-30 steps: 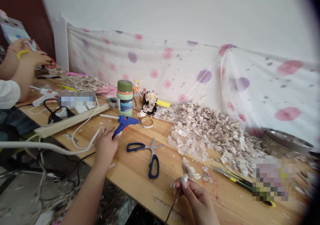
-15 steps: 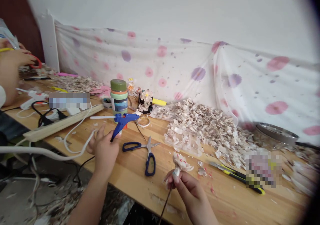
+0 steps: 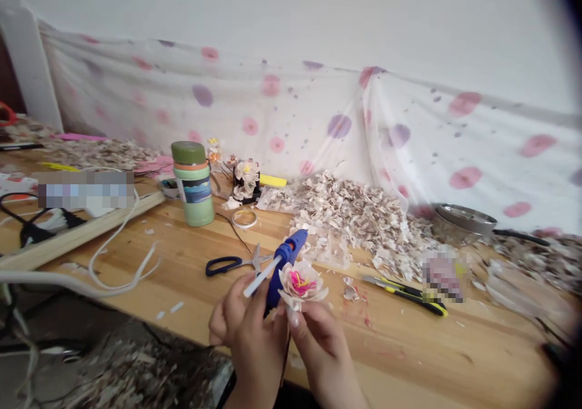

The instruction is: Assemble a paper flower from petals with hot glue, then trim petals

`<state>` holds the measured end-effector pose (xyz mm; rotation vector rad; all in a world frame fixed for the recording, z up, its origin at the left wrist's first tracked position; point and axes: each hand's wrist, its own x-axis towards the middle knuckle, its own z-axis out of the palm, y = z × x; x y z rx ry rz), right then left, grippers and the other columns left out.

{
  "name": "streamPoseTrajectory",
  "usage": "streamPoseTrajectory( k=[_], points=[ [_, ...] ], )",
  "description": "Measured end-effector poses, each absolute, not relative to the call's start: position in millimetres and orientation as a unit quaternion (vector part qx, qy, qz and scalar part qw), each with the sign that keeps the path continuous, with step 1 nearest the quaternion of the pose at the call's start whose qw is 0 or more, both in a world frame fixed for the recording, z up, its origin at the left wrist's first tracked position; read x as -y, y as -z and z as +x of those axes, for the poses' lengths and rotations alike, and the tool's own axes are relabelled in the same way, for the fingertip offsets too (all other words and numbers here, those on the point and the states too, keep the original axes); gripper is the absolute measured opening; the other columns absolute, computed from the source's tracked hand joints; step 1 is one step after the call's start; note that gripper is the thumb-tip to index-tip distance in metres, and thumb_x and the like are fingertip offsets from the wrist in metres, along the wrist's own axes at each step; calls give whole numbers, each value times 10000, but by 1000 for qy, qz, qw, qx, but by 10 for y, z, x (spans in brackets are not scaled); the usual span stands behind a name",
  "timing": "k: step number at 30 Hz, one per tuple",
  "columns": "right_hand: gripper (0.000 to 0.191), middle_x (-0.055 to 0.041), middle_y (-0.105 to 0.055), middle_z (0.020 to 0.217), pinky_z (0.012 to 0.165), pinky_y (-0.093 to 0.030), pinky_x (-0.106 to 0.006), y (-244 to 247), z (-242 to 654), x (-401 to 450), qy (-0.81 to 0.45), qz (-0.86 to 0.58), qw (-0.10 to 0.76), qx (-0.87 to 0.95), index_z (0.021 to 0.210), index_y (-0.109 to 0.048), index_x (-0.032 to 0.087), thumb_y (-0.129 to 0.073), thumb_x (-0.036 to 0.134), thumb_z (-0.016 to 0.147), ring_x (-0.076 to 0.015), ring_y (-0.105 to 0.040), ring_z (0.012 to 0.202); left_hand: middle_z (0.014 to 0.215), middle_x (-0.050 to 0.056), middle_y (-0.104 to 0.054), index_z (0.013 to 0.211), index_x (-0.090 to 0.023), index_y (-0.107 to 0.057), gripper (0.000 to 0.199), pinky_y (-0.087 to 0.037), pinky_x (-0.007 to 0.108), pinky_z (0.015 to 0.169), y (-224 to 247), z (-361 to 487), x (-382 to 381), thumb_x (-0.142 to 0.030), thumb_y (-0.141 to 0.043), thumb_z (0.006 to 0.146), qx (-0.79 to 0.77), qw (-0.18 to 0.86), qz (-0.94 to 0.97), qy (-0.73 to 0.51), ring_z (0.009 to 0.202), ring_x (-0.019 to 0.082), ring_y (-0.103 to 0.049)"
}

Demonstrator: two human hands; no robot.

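My left hand (image 3: 250,318) is closed round the handle of a blue hot glue gun (image 3: 291,248), its nozzle pointing away and up to the right. A white glue stick (image 3: 264,274) juts from the gun's back end. Right beside it, my right hand (image 3: 321,336) pinches the base of a handmade flower (image 3: 304,283) with pale petals and a pink and yellow centre. The flower faces up toward me, and its stem is mostly hidden by my hands. Behind the gun lie open scissors (image 3: 224,266), partly covered by my left hand.
A green bottle (image 3: 193,185) stands behind, near a roll of tape (image 3: 244,218). Dried petals (image 3: 354,209) are heaped along the wall. A utility knife (image 3: 404,294) lies to the right, a lidded pan (image 3: 464,221) beyond it. White cables (image 3: 113,285) cross the left edge.
My left hand has brought the glue gun rightward to the flower, and its nozzle has swung away from me. The flower has tipped so its centre shows. My view has shifted right.
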<state>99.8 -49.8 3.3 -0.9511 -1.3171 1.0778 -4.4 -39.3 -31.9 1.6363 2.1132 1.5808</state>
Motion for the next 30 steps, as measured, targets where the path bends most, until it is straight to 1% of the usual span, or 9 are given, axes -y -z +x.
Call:
streamPoseTrajectory(
  k=[3,5,9,12,15,18,22,26,30],
  points=[
    [309,-95,-689,1004,959,-484,-424,-35,1004,506,-445,-415,572,550,895,-773,267,-629,536,841,-265,-624,1028,1208,142,-570,1011,-294,-714,282,-341,612,960,375,26,417,-469,-604,820,-679,-13,541,-497,1133,398,-494],
    [322,-110,-673,1080,1037,-422,-460,-41,992,519,-427,-422,590,540,894,-779,267,-624,544,842,-284,-581,1137,1172,141,-590,984,-280,-710,270,-377,605,912,378,54,408,-465,-605,817,-680,-5,552,-483,1098,404,-516],
    [296,-104,-622,1231,1120,-318,-470,-76,987,540,-430,-410,599,536,879,-790,271,-639,522,841,-288,-489,1268,1218,167,-566,1034,-233,-670,308,-390,609,910,412,120,378,-459,-557,858,-681,-13,555,-477,1153,418,-474],
    [274,-91,-669,1138,1050,-400,-423,-121,1042,523,-453,-416,566,549,854,-790,262,-635,488,853,-266,-578,1127,1189,177,-580,1035,-229,-655,292,-393,600,917,481,218,380,-447,-552,871,-668,-17,576,-471,1177,413,-455],
    [268,-68,-707,955,912,-485,-360,-154,1130,482,-467,-427,564,531,848,-782,248,-640,475,845,-229,-639,927,1155,175,-590,999,-226,-647,210,-415,560,919,526,376,411,-354,-510,903,-625,-25,582,-519,1150,371,-487],
    [271,-49,-705,814,818,-500,-309,-172,1238,437,-490,-418,579,500,836,-769,227,-656,473,829,-201,-637,817,1183,161,-555,1113,-224,-607,232,-467,485,913,497,511,450,-270,-527,900,-567,-9,585,-580,1132,321,-520],
    [280,-29,-676,767,761,-476,-262,-178,1410,389,-536,-380,600,456,745,-734,207,-703,481,795,-167,-601,752,1240,116,-518,1349,-271,-480,483,-520,351,883,340,528,534,-130,-521,888,-447,77,667,-591,1138,235,-553],
    [245,-5,-650,733,723,-454,-217,-154,1546,390,-530,-333,621,471,714,-716,220,-715,447,807,-140,-577,741,1211,56,-560,1217,-294,-584,343,-449,326,975,105,428,634,-166,-512,907,-443,191,591,-647,1154,211,-525],
    [154,-7,-693,831,812,-471,-245,-121,1612,446,-468,-321,609,554,869,-749,276,-650,393,881,-151,-609,813,1190,51,-591,1137,-305,-661,268,-456,304,960,-81,293,606,-227,-563,899,-362,334,604,-627,1131,217,-547]
  ],
)
